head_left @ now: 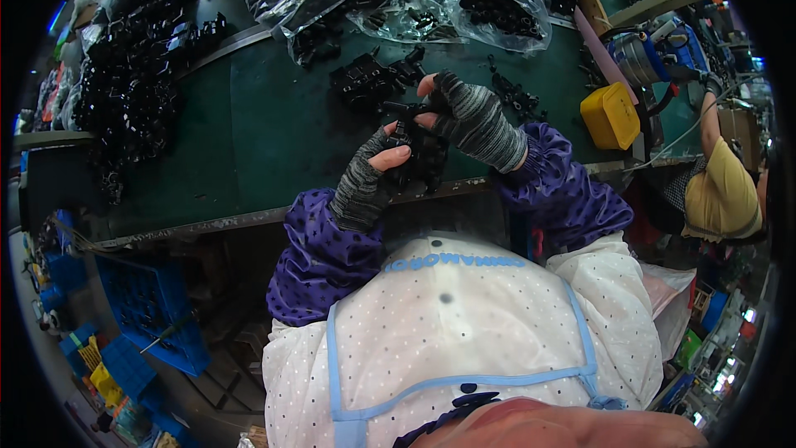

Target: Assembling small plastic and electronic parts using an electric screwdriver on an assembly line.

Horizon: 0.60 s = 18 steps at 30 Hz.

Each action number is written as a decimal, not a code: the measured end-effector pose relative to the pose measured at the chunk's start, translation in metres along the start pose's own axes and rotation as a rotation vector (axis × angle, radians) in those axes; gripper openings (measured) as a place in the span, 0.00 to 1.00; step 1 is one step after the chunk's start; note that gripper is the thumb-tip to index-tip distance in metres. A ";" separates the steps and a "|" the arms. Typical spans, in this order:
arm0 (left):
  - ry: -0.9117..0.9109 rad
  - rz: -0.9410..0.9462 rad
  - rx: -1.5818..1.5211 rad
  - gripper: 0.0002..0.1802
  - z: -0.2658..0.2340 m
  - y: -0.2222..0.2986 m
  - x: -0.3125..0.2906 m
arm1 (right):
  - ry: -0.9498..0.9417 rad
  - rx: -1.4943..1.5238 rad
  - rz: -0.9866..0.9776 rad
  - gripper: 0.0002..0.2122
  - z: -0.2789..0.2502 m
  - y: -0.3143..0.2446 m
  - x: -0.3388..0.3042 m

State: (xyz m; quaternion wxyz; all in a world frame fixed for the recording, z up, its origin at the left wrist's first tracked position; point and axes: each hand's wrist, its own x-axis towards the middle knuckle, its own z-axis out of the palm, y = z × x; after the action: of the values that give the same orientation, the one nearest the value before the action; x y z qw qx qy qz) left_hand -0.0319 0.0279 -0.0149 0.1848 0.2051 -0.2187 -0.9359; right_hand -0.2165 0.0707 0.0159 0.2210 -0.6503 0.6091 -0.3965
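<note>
Both of my hands wear grey striped fingerless gloves and meet over the near edge of the green workbench point(249, 133). In my left hand point(371, 172) is a small black plastic part point(404, 129), gripped between thumb and fingers. My right hand point(477, 123) is closed just above it, pinching the slim black upper end of the part. Below my fingers lie more dark parts point(429, 162), partly hidden by the hands. A cluster of black parts point(365, 79) sits just beyond my left hand, and small loose black pieces point(516, 95) lie beyond the right.
Clear plastic bags point(373, 0) of black parts cover the bench's far side. A large heap of black parts point(124, 91) stands at left. To the right are a yellow container point(610, 116) and a blue-and-metal machine point(647, 54). Another person's arm point(711, 120) reaches in there.
</note>
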 end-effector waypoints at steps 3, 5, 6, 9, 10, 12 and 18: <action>-0.026 0.008 -0.001 0.26 0.000 0.002 -0.001 | 0.041 -0.074 -0.120 0.09 0.001 0.002 0.000; -0.017 0.024 -0.010 0.27 0.000 0.001 -0.001 | 0.065 -0.133 -0.212 0.08 0.003 0.004 0.000; 0.002 0.029 0.004 0.27 0.000 0.001 -0.001 | 0.078 -0.154 -0.237 0.09 0.004 0.004 -0.001; 0.006 0.072 0.052 0.28 -0.001 -0.003 0.002 | 0.065 -0.237 -0.251 0.10 0.008 0.005 -0.001; -0.008 0.096 0.076 0.28 -0.001 -0.004 0.004 | 0.064 -0.261 -0.246 0.10 0.009 0.004 -0.001; 0.004 0.109 0.121 0.28 -0.001 -0.006 0.006 | 0.021 -0.253 -0.157 0.11 0.007 0.002 0.004; 0.056 0.120 0.082 0.27 0.000 -0.002 0.002 | -0.172 0.021 0.171 0.19 -0.023 -0.010 0.015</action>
State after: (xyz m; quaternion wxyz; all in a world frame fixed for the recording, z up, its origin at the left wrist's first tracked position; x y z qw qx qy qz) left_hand -0.0340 0.0288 -0.0161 0.2379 0.2254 -0.2634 -0.9073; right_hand -0.2292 0.0621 0.0412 0.3125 -0.6251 0.6370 -0.3254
